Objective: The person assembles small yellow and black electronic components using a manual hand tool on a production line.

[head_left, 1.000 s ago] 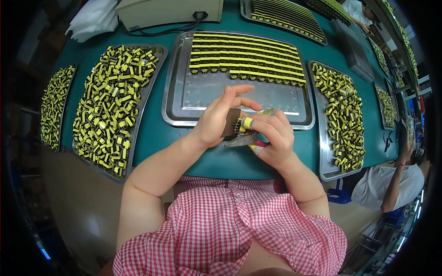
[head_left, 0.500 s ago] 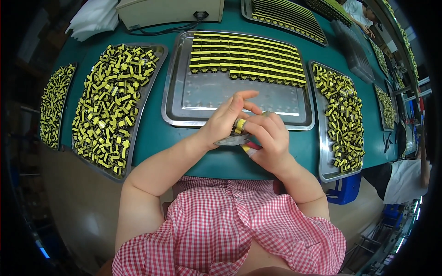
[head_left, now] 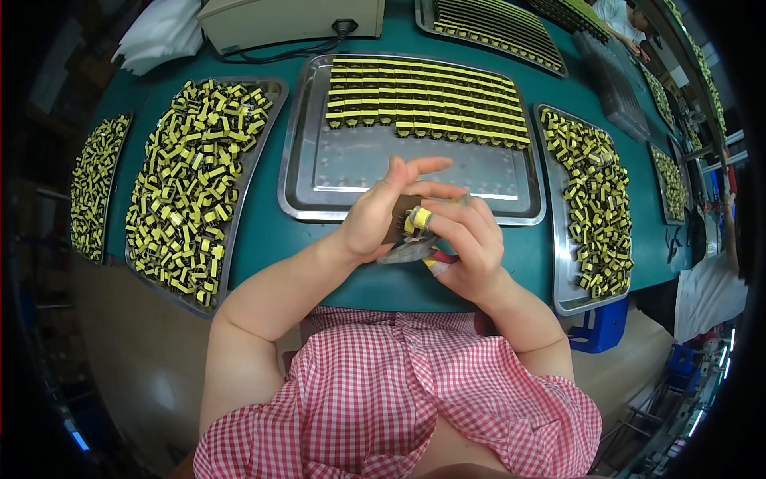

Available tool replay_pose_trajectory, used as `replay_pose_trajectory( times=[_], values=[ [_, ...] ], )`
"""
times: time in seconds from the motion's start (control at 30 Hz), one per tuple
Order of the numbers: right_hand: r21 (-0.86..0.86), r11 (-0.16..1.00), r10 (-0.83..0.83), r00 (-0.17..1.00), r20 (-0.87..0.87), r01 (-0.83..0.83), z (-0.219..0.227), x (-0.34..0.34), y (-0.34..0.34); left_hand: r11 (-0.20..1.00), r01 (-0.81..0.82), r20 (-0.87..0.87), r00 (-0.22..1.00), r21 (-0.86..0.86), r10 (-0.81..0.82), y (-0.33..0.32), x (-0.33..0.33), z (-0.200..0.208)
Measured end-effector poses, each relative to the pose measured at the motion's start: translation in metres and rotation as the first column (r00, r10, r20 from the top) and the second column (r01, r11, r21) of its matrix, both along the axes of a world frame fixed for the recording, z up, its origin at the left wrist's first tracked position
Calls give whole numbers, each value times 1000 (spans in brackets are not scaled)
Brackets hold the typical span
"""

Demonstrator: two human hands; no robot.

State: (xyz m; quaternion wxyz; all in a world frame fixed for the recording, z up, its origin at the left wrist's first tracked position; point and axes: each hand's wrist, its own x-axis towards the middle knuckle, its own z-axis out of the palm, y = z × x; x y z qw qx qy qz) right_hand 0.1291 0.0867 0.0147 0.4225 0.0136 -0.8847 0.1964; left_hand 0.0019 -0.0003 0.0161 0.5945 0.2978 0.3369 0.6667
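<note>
My right hand (head_left: 469, 239) is closed around a pair of pliers or cutters (head_left: 408, 251) with grey metal jaws and a red handle. Its jaws point left, toward my left wrist. Yellow and white wrapping shows near the right thumb. Facing it, my left hand (head_left: 375, 209) has its thumb raised and its fingers stretched to the right. Between the hands, at the right fingertips, is a small yellow-topped part (head_left: 418, 219); which fingers bear it is partly hidden. A dark brown patch beside the left palm cannot be made out clearly.
Beyond my hands, a metal tray (head_left: 299, 180) holds rows of yellow-and-black parts (head_left: 427, 100). Trays of loose similar parts stand left (head_left: 191, 184) and right (head_left: 594, 203). Behind are a beige box with a cable (head_left: 291, 20) and white sheets (head_left: 159, 36). Another person sits far right.
My left hand has shifted slightly left, away from the right. The yellow part and a brown patch now show more between them. The pliers have moved slightly.
</note>
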Motion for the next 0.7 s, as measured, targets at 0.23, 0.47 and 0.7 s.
replay_pose_trajectory(
  times=[0.23, 0.47, 0.7],
  values=[
    [11, 1000, 23, 998, 54, -23, 0, 1, 2, 999, -33, 29, 999, 29, 32, 2, 2, -11],
    [24, 1000, 4, 999, 51, -5, 0, -1, 0, 999, -35, -93, 995, 3, 35, 6, 0, -13],
    [10, 1000, 1, 1000, 0, -1, -6, -3, -2, 996, -74, -233, 971, -59, 59, 4, 0, -17]
  ],
)
